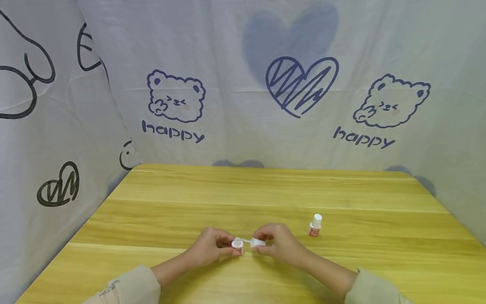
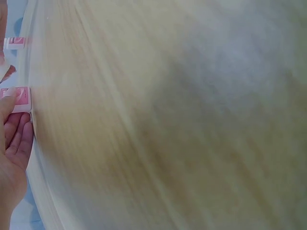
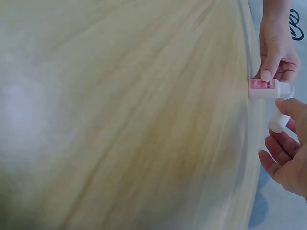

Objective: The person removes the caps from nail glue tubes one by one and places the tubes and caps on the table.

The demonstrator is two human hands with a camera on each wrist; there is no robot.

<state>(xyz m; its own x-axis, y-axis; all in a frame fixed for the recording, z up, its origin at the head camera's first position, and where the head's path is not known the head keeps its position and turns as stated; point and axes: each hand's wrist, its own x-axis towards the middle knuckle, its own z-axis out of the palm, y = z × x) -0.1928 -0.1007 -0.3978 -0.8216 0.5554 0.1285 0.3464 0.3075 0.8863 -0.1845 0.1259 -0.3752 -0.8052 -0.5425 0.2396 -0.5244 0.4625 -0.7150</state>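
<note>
My left hand (image 1: 208,248) pinches a small white bottle (image 1: 238,250) with a pink-red label, which stands upright on the table with its clear neck uncovered. Just to its right, my right hand (image 1: 282,245) holds the white cap (image 1: 258,242) between thumb and fingers. The cap lies sideways, and a thin pale applicator stem (image 1: 245,240) points from it toward the bottle's neck. In the right wrist view, the left thumb presses against the bottle's label (image 3: 263,84), while the cap (image 3: 277,123) is tilted near the neck. The left wrist view catches only part of the bottle (image 2: 23,99).
A second white bottle (image 1: 314,226) with a similar label stands capped beyond my right hand. The wood-grain table (image 1: 243,198) reaches back to a white cloth (image 1: 235,55) printed with bears and hearts. Another cloth (image 1: 76,126) hangs along the left side.
</note>
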